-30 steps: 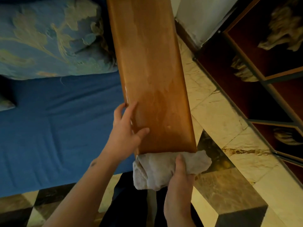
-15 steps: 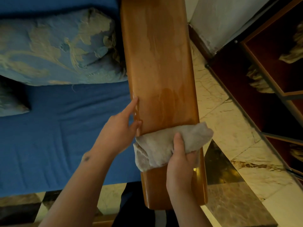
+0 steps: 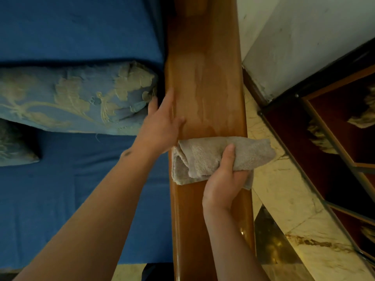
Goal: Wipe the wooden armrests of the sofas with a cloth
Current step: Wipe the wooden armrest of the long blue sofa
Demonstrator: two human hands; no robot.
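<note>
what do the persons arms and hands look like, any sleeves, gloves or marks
Both forearms are bare as far as the frame shows: no sleeves, gloves, watch or rings visible. The left hand has a small dark mark, perhaps a tattoo, near the wrist; it is too blurred to read. The right hand shows no markings.

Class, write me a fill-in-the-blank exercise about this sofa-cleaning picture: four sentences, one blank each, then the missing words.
1. The right hand grips a folded beige terry ____.
2. The folded beige terry cloth lies across the glossy brown wooden ____.
3. The left hand rests open on the armrest's edge next to a ____ patterned cushion.
4. The sofa seat is covered in plain ____ fabric.

Missing words: cloth; armrest; blue; blue
</note>
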